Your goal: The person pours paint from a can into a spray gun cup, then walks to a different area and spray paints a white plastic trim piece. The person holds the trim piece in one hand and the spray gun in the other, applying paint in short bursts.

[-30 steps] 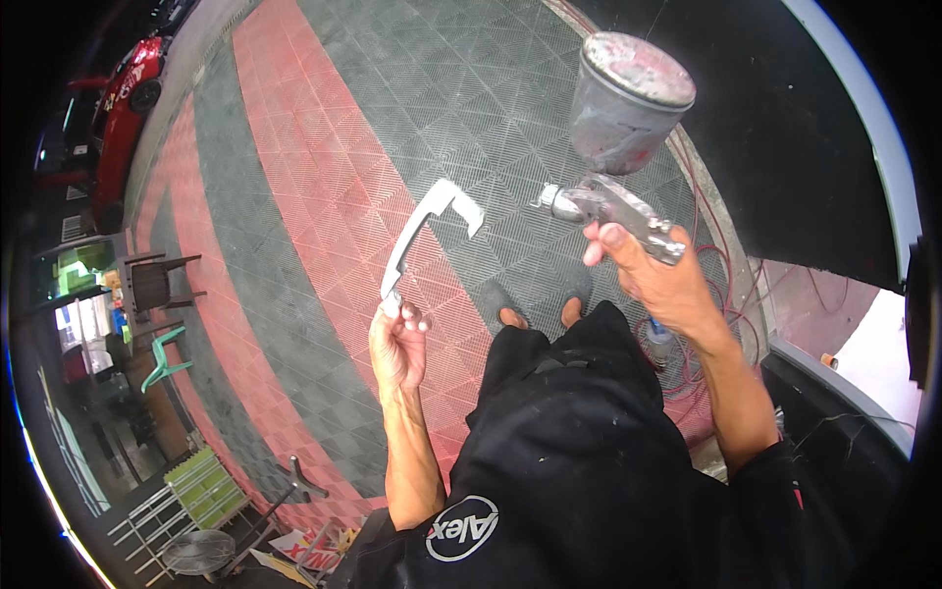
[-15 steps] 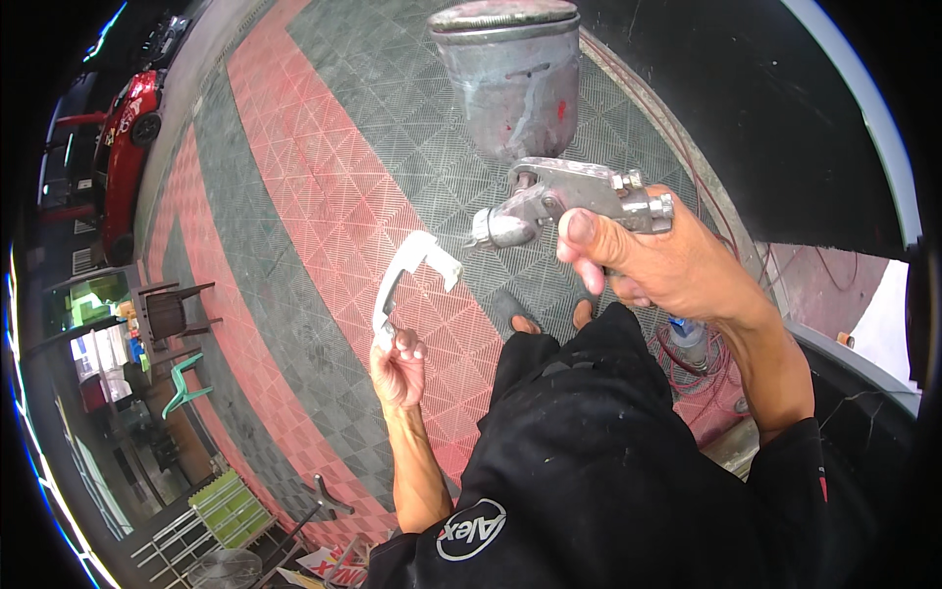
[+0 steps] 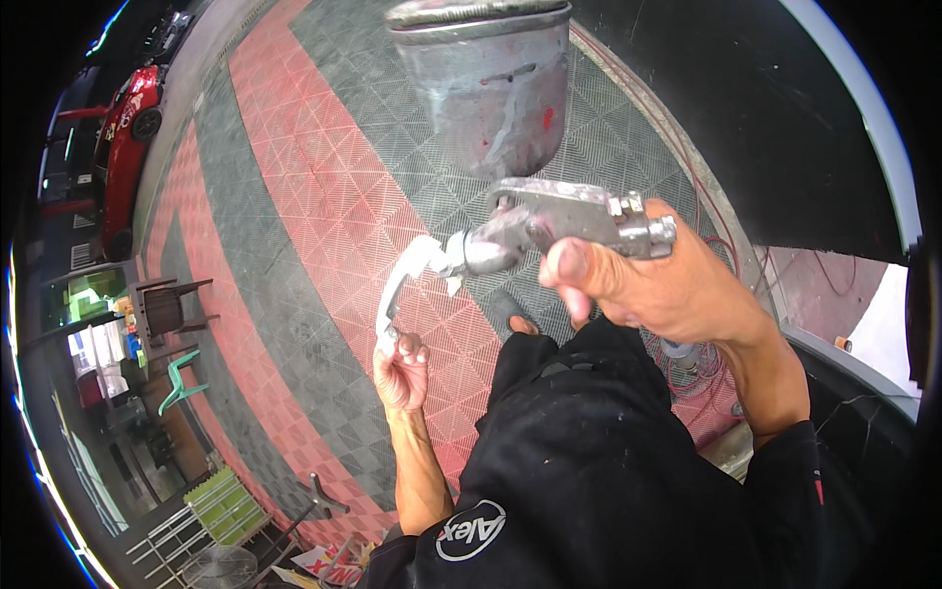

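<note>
My right hand [image 3: 672,285] is closed around a metal paint spray gun [image 3: 559,226], the thumb lying along its near side. A paint-smeared metal cup [image 3: 491,103] sits on top of the gun. From the lower left, my left hand [image 3: 400,375] pinches the lower end of a curved white car door handle [image 3: 394,285]. The gun's nozzle points left and overlaps the handle's upper end in the head view; whether they touch I cannot tell. My fingers on the far side of the gun's grip are partly hidden.
Red and grey floor tiles [image 3: 324,147] spread below. Red hoses [image 3: 692,182] run along the right, beside a black panel [image 3: 746,108]. At left stand a red car [image 3: 126,147], a brown chair [image 3: 167,307], a green stool [image 3: 181,383] and a green rack [image 3: 228,506].
The spray gun in my right hand has moved left and slightly down, its nozzle now at the upper end of the door handle. My left hand has barely moved.
</note>
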`<state>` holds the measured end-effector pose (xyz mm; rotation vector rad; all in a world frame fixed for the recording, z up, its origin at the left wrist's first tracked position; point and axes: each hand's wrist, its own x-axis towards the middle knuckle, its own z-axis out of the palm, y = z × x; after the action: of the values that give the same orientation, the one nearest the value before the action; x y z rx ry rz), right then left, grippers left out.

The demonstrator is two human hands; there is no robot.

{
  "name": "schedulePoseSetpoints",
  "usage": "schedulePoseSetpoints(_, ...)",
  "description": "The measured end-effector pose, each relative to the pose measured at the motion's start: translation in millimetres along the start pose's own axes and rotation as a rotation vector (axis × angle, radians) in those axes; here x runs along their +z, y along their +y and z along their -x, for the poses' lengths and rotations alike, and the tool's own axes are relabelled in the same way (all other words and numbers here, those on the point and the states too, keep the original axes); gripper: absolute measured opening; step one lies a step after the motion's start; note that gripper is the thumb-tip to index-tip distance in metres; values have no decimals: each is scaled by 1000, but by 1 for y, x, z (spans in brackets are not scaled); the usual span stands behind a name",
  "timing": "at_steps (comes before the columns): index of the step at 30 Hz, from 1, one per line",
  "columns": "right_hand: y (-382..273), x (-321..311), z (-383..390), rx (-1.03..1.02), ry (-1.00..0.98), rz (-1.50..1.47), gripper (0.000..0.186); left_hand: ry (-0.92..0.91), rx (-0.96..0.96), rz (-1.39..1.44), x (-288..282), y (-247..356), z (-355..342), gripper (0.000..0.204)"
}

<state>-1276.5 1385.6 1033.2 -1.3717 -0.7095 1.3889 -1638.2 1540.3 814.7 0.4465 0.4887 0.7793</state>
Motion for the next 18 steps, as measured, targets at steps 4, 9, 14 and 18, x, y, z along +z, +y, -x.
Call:
schedulePoseSetpoints(4, -3, 6, 3, -22, 11, -57, 49, 21, -11, 69, 1, -1, 1, 20)
schedulePoseSetpoints(9, 42, 9, -5, -97, 323, 104, 40, 204, -6, 177, 37, -10, 3, 7)
schedulePoseSetpoints(14, 77, 31, -5, -165, 374, -41, 40, 343, 36, 176, 63, -13, 1, 10)
schedulePoseSetpoints(18, 103, 41, -9, -151, 387, 102, 42, 401, 32, 170, 73, -12, 0, 10)
